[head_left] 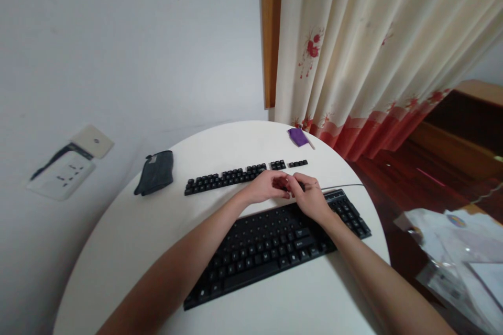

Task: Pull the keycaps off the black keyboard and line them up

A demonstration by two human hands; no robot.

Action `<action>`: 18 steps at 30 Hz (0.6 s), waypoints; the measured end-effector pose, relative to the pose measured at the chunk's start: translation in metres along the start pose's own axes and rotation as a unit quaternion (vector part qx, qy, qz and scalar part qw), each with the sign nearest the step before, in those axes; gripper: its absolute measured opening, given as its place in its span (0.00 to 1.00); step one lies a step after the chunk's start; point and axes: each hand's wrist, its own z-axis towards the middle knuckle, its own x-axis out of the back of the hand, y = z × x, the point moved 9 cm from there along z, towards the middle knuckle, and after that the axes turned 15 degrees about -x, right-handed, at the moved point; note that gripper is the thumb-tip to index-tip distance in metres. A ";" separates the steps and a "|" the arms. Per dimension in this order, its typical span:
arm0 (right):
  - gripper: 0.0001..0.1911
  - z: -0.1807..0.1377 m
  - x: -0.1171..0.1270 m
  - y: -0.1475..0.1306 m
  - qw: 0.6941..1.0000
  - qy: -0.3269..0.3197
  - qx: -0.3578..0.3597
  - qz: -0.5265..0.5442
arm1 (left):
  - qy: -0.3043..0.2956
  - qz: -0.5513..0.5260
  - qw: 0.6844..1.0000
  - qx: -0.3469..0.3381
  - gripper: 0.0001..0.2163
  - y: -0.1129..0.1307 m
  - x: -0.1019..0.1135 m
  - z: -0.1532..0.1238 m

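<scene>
A black keyboard lies at a slant on the round white table. Its upper rows show bare key posts, while the lower rows carry keycaps. Loose black keycaps stand in rows behind it. My left hand is above the gap between keyboard and keycaps, its fingers curled and meeting those of my right hand. My right hand is over the keyboard's upper right part, with fingers pinched together. Something small and dark shows at its fingers, too hidden to name.
A dark zip pouch lies at the table's left edge. Toward the back right are a purple cloth piece and a thin pale stick. The keyboard's cable runs off rightward. Curtains, a wall socket and plastic bags surround the table.
</scene>
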 end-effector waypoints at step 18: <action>0.21 -0.001 0.000 0.003 0.999 0.015 -0.017 -0.044 | 0.010 0.016 0.999 0.030 0.07 -0.004 0.000 -0.001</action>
